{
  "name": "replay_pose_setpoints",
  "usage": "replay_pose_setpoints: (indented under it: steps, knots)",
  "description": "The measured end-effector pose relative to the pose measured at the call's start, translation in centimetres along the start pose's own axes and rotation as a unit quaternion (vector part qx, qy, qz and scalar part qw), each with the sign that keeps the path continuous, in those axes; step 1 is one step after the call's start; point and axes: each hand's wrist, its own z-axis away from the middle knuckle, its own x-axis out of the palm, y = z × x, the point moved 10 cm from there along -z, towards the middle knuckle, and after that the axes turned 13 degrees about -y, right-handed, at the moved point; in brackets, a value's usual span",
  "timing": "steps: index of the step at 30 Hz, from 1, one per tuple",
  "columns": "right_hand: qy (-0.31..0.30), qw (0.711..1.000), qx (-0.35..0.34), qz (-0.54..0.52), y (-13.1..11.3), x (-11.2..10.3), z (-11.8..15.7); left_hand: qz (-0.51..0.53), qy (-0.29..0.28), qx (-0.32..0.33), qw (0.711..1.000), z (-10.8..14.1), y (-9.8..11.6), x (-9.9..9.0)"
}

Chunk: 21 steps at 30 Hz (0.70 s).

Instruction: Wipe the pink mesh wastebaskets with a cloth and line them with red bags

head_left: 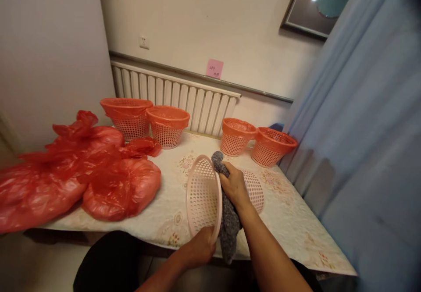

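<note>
Head view: a pale pink, perforated plastic basket (204,191) is tipped sideways above the quilted, floral cover (289,213), mouth facing left, long axis running crosswise. Left hand (203,244) clamped on the lower rim; right hand (235,184), nearer the base, closed on a grey, nubbly cloth (230,224) beside the outer wall.

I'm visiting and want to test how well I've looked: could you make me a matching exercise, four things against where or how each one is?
Things:
1. Grey cloth
2. Unlined basket
3. Pink note
4. Bulging red bags

Places and states:
A. Above the radiator
B. Tipped on its side, rim gripped by the left hand
C. Heaped at the left of the picture
D. Clutched in the right hand

Right pairs: 1-D, 2-B, 3-A, 4-C.
</note>
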Motion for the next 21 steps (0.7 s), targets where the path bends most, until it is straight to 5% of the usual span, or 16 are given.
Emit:
replay_pose_setpoints:
  steps: [5,10,16,21]
  knots:
    - [-0.015,1.0,0.017,0.003,0.5,0.4,-1.5,-0.021,0.024,-0.02,0.999,0.6,-0.4,-0.4]
    - [0.022,0.999,0.004,-0.028,0.5,0.2,0.4,0.018,0.043,-0.008,0.999,-0.1,0.4,-0.4]
    - [0.034,0.999,-0.014,-0.034,0.4,-0.1,2.3,0.035,0.13,0.042,0.99,-1.9,3.1,-2.7]
    - [0.056,0.997,-0.058,0.0,0.6,-0.2,5.5,0.064,0.123,0.061,0.989,-2.3,3.9,-2.9]
